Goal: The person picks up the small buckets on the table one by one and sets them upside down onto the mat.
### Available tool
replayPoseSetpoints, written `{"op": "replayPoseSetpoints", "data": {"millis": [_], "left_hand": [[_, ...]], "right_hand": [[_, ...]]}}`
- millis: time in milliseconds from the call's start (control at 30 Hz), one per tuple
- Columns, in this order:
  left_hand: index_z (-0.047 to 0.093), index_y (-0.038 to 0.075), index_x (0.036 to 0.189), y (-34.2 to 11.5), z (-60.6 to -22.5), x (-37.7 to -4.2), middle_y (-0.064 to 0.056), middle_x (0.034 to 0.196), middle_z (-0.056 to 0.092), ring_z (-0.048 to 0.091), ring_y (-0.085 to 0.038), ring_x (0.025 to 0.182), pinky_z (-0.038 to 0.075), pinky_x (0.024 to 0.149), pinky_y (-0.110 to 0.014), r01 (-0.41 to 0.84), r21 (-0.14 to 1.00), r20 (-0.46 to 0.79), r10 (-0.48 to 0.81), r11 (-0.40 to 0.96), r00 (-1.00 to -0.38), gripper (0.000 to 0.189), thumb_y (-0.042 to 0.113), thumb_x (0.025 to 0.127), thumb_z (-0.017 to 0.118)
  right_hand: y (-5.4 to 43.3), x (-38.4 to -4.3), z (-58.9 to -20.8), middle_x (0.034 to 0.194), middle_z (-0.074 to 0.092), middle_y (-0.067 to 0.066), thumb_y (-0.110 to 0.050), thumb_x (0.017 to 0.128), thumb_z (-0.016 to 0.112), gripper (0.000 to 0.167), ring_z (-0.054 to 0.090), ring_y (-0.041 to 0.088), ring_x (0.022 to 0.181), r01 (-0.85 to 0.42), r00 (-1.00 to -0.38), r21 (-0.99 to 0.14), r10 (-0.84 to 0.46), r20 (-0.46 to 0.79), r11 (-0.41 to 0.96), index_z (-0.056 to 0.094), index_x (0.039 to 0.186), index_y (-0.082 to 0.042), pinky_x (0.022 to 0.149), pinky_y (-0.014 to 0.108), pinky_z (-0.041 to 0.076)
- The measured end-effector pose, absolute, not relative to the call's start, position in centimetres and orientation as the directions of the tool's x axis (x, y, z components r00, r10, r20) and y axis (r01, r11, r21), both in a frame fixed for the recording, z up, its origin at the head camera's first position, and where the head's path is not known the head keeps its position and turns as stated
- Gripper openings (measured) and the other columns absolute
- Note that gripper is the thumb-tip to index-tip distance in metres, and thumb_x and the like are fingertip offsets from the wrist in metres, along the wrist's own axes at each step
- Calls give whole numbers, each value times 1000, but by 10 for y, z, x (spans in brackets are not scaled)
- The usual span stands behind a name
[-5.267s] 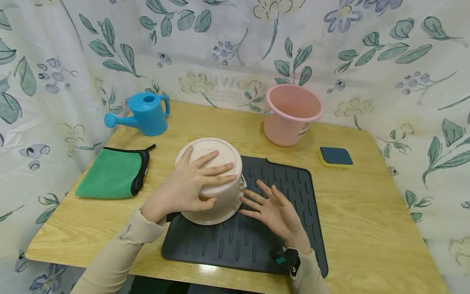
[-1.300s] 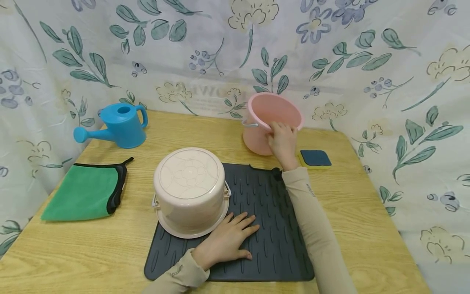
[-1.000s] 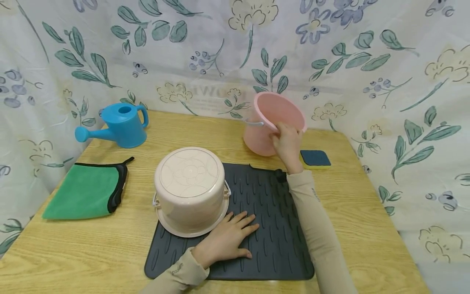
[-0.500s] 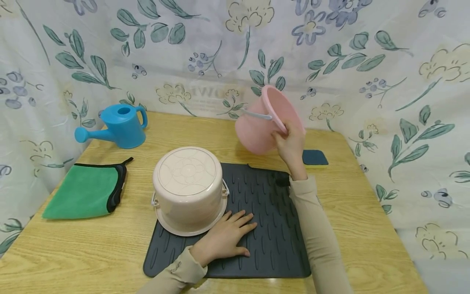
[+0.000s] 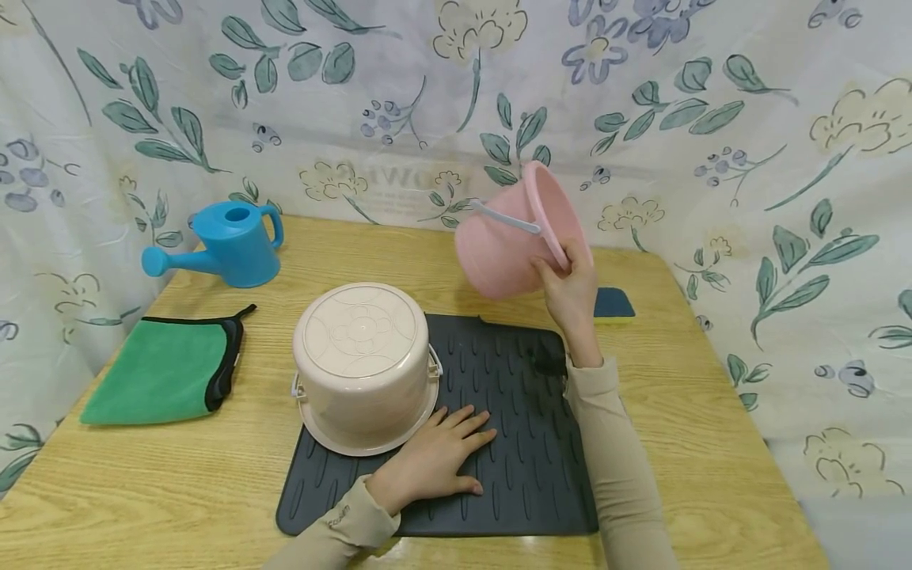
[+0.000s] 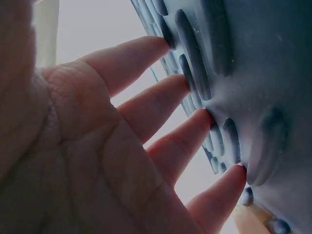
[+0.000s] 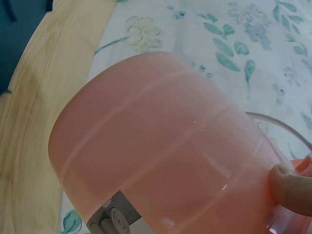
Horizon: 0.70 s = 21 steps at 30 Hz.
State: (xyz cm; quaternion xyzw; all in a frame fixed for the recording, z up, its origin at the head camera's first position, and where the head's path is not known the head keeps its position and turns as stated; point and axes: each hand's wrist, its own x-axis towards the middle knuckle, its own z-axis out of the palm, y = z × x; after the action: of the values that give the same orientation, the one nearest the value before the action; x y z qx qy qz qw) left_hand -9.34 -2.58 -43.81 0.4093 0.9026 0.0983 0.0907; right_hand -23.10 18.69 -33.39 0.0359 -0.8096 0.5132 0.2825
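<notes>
My right hand (image 5: 573,297) grips the rim of a pink bucket (image 5: 502,241), thumb on the outer wall. The bucket is tilted, its mouth facing right, and its pale handle (image 5: 507,215) lies across the side. In the right wrist view the bucket wall (image 7: 156,136) fills the middle, with a grey label (image 7: 114,214) low on it. My left hand (image 5: 435,463) rests with spread fingers on a black ribbed mat (image 5: 527,475). In the left wrist view its fingertips (image 6: 197,117) touch the ribs. Beside it an upturned cream bucket (image 5: 363,364) stands on the mat's left part.
A blue watering can (image 5: 238,245) stands at the back left of the wooden table (image 5: 698,443). In front of it lies a folded green cloth (image 5: 160,368) with black edging. A blue and yellow sponge (image 5: 613,305) lies right of the pink bucket. A floral curtain (image 5: 399,95) hangs behind.
The right hand has taken hold of the pink bucket and tipped it from upright, mouth to the right. The left hand moved from the cream bucket's top down to the mat and then stayed.
</notes>
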Motion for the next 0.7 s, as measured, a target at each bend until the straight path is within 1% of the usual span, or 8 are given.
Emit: {"op": "replayPoseSetpoints", "data": {"millis": [100,233,467,700], "left_hand": [[45,24,147,-25,-438,-94,-3,156,38,34,-27,145,33,112,-56,718,258,-90,756,647,-648,76,57,82,67],[45,24,146,-25,-436,-95,-3,155,38,34,-27,145,34,111,-57,716,266,-100,757,645,-646,76,57,81,68],[47,23,145,-22,-433,-99,-3,155,39,34,-28,144,34,111,-57,710,286,-117,758,644,-641,74,54,82,70],[47,22,145,-20,-432,-101,-3,154,41,35,-29,144,34,110,-58,698,304,-127,754,648,-645,73,52,82,70]], "right_hand": [[187,-226,-335,100,63,17,-9,85,74,25,54,11,88,-348,-838,-825,247,487,445,64,104,3,74,17,45],[188,-221,-335,98,62,16,-6,85,73,24,55,11,86,-350,-838,-835,257,482,424,63,103,5,72,15,46],[191,-211,-336,103,66,17,-7,83,75,28,55,9,89,-346,-830,-844,284,479,411,64,107,5,74,13,46],[194,-200,-340,111,65,17,-6,85,73,34,58,10,93,-300,-858,-885,305,414,356,61,115,4,78,12,48]]}}
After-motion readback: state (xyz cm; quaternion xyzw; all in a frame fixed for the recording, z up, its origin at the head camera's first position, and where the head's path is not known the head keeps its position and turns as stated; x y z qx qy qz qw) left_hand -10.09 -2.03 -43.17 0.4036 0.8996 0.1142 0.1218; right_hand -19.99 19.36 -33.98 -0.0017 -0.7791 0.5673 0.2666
